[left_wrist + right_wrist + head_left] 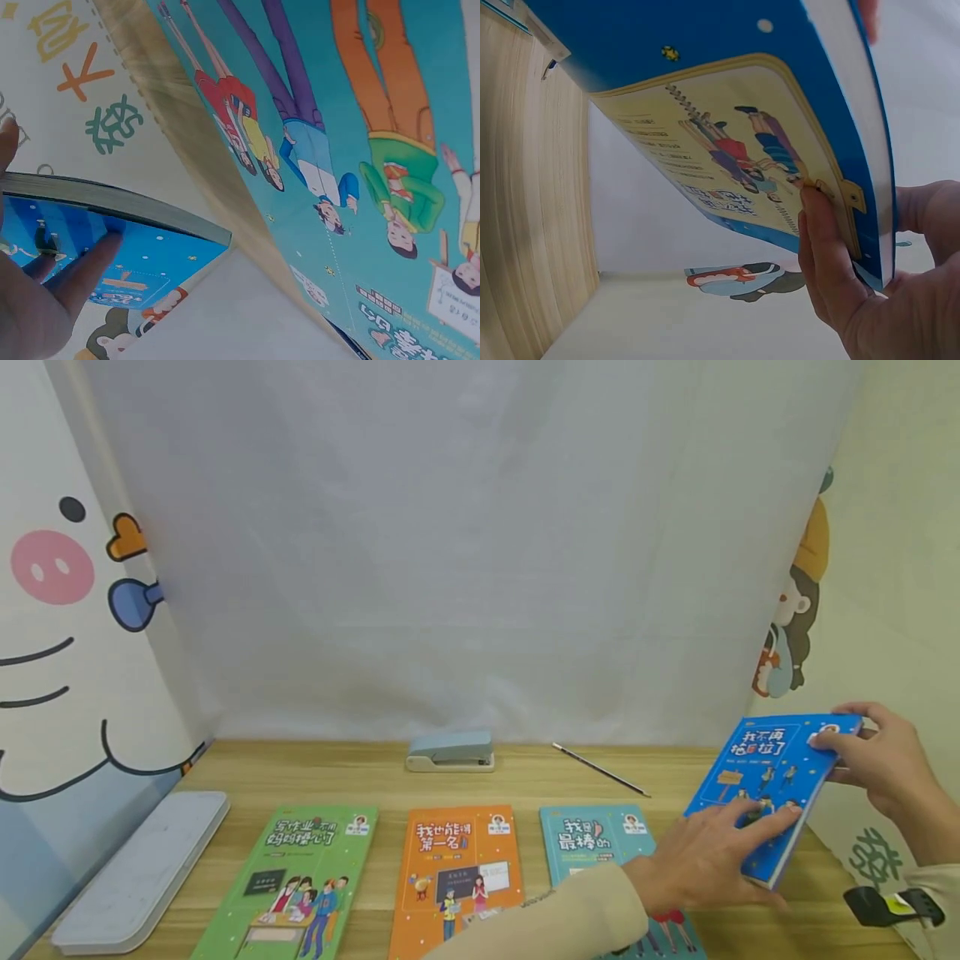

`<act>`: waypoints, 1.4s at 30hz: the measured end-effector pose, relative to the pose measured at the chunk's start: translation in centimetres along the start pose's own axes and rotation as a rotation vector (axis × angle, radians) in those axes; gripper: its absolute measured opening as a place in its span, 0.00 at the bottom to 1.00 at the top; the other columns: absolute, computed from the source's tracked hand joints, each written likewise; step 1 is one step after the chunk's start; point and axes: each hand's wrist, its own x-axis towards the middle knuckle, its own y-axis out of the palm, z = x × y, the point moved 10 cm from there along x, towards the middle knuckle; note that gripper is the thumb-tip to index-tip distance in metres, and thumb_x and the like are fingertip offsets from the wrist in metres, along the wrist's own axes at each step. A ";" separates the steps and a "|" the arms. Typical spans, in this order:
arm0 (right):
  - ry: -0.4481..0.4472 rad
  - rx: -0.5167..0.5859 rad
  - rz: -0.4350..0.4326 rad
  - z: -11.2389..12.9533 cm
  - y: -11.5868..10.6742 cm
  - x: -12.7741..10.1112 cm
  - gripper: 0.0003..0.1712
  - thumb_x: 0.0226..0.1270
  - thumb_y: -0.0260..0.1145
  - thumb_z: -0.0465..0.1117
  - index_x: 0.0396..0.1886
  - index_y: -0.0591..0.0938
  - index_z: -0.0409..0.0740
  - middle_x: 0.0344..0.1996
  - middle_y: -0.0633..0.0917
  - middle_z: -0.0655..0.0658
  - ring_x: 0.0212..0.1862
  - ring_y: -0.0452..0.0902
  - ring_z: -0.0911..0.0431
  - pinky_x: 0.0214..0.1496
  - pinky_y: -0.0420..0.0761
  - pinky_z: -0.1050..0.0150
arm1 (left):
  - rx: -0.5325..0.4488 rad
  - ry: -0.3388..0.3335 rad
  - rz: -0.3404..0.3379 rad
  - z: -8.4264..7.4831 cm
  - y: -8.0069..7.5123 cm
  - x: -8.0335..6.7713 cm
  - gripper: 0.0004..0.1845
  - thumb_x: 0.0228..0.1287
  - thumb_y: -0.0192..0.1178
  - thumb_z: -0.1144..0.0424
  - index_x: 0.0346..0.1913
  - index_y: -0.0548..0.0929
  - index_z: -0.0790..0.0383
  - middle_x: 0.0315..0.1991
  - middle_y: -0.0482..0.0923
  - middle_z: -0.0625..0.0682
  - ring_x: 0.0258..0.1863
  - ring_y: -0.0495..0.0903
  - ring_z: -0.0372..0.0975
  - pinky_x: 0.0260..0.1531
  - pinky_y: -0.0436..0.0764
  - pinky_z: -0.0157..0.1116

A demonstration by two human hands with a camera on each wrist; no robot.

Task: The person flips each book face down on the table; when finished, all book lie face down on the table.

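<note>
A blue book [757, 768] with white lettering is tilted up off the table at the right. My right hand [888, 760] grips its upper right corner, thumb on the front cover and fingers behind; the right wrist view shows the fingers against the back cover [727, 150]. My left hand [712, 856] holds the lower part, fingers spread over the front cover and thumb by the bottom edge. Beneath the left forearm lies a teal book [592, 831], partly covered by the hand and sleeve. In the left wrist view, the page edges [120, 199] of the blue book face the camera.
An orange book [420, 893] and a green book [300, 860] lie to the left of the teal one. Behind them are a stapler [450, 752] and a pencil [600, 768]. A pale flat case [142, 872] sits at the far left. Curtains and decorated panels enclose the table.
</note>
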 end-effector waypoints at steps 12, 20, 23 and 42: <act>-0.100 -0.009 0.052 0.3 0.8 0.1 0.35 0.76 0.57 0.37 0.69 0.52 0.21 0.56 0.65 0.09 0.28 0.79 0.69 0.28 0.87 0.61 | -0.139 -0.003 0.106 0.9 0.4 0.0 0.43 0.69 0.63 0.56 0.80 0.51 0.39 0.73 0.67 0.40 0.59 0.77 0.27 0.55 0.73 0.20; -0.117 -0.008 0.054 0.6 0.9 0.1 0.35 0.74 0.57 0.36 0.69 0.53 0.20 0.50 0.69 0.08 0.24 0.82 0.66 0.28 0.86 0.62 | -0.296 -0.060 0.060 2.0 -0.5 -0.4 0.43 0.69 0.62 0.67 0.79 0.54 0.39 0.42 0.85 0.45 0.17 0.69 0.27 0.18 0.66 0.19; -0.126 -0.009 0.063 0.8 1.1 0.1 0.36 0.74 0.57 0.36 0.69 0.52 0.19 0.48 0.71 0.09 0.24 0.82 0.66 0.28 0.86 0.62 | -0.318 -0.063 0.032 2.2 -0.8 -0.6 0.42 0.68 0.61 0.69 0.79 0.56 0.40 0.38 0.85 0.46 0.14 0.67 0.27 0.17 0.66 0.19; -0.088 0.049 0.099 0.8 2.1 0.1 0.47 0.77 0.56 0.46 0.72 0.42 0.18 0.45 0.74 0.22 0.27 0.79 0.72 0.31 0.87 0.62 | -0.440 -0.127 -0.038 3.7 -1.4 -1.2 0.41 0.69 0.59 0.70 0.79 0.57 0.40 0.63 0.80 0.48 0.42 0.80 0.25 0.36 0.75 0.17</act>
